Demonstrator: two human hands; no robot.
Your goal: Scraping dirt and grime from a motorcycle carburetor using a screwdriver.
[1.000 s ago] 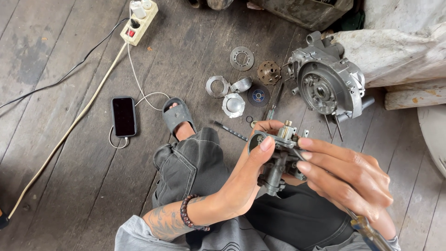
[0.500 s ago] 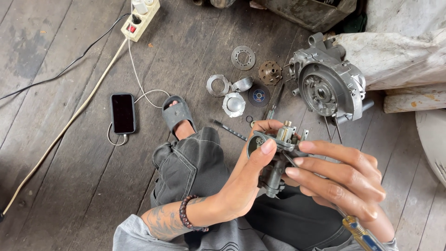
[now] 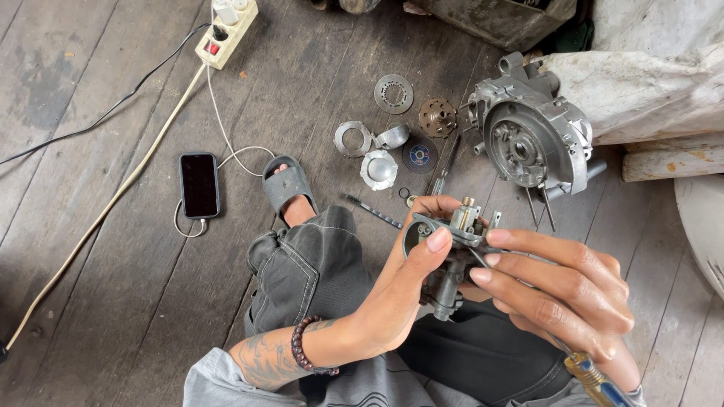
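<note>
A small grey metal carburetor [image 3: 455, 249] is held up over my lap. My left hand [image 3: 407, 283] grips it from the left, thumb on its top edge. My right hand [image 3: 562, 290] rests its fingertips on the carburetor's right side and also holds a screwdriver with a yellow and blue handle [image 3: 596, 377], whose shaft runs under the fingers toward the part. The lower body of the carburetor is partly hidden by my hands.
A grey engine casing [image 3: 532, 139] lies on the wooden floor ahead, with round metal plates and discs [image 3: 377, 154] beside it. A phone [image 3: 199, 185] charges at the left from a power strip [image 3: 226, 30]. My sandalled foot [image 3: 286, 188] rests near it.
The view has shifted slightly. My right fingers have slid a little to the left along the carburetor. The left hand's grip is unchanged.
</note>
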